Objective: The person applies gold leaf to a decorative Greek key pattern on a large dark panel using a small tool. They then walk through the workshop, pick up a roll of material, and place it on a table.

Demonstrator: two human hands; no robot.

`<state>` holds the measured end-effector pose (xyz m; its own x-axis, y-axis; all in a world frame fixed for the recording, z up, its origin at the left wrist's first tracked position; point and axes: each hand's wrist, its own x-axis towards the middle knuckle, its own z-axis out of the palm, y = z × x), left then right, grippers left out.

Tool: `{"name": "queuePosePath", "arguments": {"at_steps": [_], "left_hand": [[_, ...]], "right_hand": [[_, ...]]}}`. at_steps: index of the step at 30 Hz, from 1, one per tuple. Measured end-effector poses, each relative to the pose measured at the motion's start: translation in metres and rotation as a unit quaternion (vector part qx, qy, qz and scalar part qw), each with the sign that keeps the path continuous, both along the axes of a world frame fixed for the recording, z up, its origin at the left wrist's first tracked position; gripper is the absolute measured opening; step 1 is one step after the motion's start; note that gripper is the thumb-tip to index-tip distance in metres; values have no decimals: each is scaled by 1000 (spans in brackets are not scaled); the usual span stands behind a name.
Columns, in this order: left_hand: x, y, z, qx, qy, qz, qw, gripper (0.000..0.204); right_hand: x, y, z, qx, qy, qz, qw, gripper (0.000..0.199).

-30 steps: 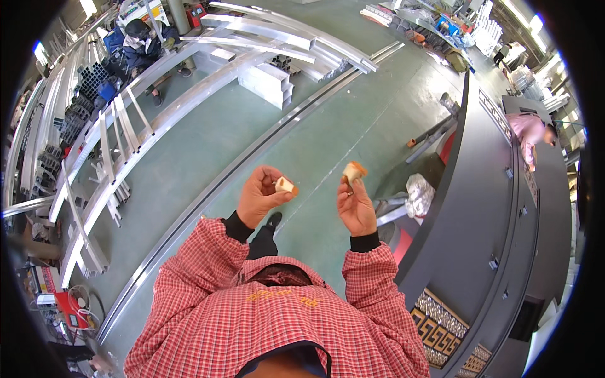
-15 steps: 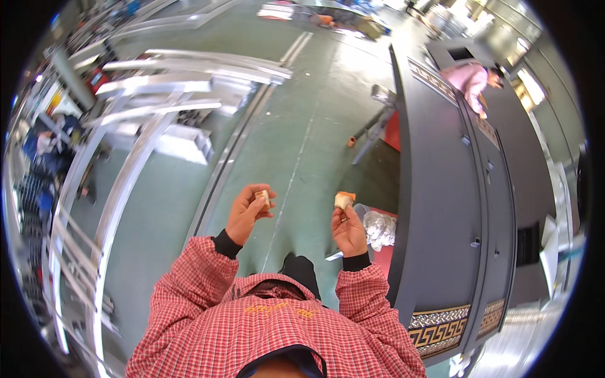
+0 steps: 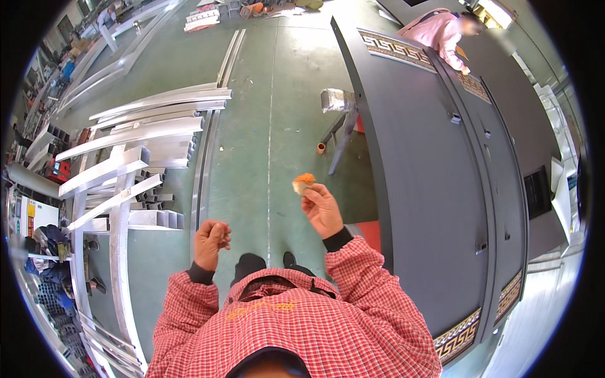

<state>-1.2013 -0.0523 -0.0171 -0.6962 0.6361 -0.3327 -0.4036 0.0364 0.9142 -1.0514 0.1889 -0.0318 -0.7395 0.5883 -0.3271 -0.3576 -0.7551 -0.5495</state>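
Observation:
My right hand (image 3: pixel 322 211) pinches a piece of bread (image 3: pixel 302 184), pale below with an orange topping, and holds it up in front of me above the floor. Lower and to the left, my left hand (image 3: pixel 212 244) is closed, its fingers curled toward the thumb. Whatever those fingers hold, if anything, is hidden. Both hands are well apart, and neither touches the dark panels or the metal bars.
Large dark grey door panels (image 3: pixel 422 164) with gold key-pattern strips lie along my right, propped on a stand (image 3: pixel 340 120). A person in pink (image 3: pixel 435 34) leans over them at the far end. Silver metal profiles (image 3: pixel 145 135) are stacked on a frame at left.
My right hand has moved left and a little farther away with the bread. The left hand has moved left and lower; the small pale piece seen in it before no longer shows.

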Motion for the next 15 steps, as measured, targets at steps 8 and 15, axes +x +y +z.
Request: {"name": "queuePosePath", "arguments": {"at_steps": [8,15], "left_hand": [[-131,51,-52,-93,-38,82,992,18],[-301,185,-42,-62,-9,89,994,27]], "right_hand": [[-170,81,-25,-39,0,99,994,12],[-300,226,-1,-75,12,23,997,12]]}}
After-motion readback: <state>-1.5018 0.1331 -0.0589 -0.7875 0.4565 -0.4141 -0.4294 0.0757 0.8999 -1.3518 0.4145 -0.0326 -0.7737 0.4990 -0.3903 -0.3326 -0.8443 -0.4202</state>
